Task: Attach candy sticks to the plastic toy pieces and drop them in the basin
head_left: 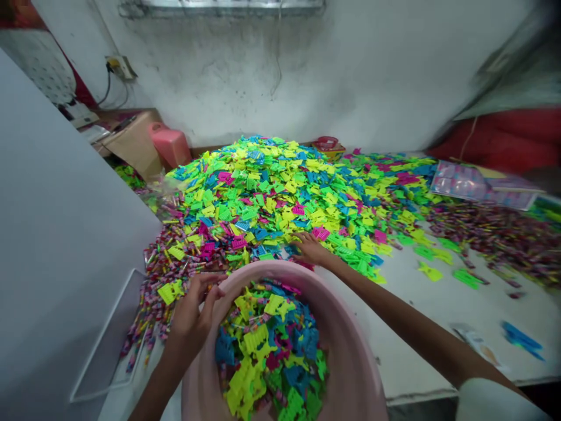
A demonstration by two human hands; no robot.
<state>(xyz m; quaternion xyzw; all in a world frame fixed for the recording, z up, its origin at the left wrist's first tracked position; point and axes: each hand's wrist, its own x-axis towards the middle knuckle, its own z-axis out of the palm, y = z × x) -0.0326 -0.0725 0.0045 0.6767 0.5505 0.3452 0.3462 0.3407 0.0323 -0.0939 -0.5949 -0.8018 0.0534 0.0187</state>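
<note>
The left hand (pixel 190 316) is curled by the rim of a pink plastic tub (pixel 346 362), and I cannot tell if its grip has hold of anything. The right hand (pixel 311 250) lies open on a big pile of bright plastic pieces (pixel 272 187), its grip holding nothing. The tub sits at the pile's edge on a white tabletop (pixel 438 327), full of pieces (pixel 267 345).

No text or labels can be read anywhere.

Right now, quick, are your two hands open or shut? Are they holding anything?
Left hand: fingers curled above the pink basin; cannot tell if open, shut or holding anything.
Right hand: open, holding nothing, resting on the heap of colored plastic pieces.
</note>
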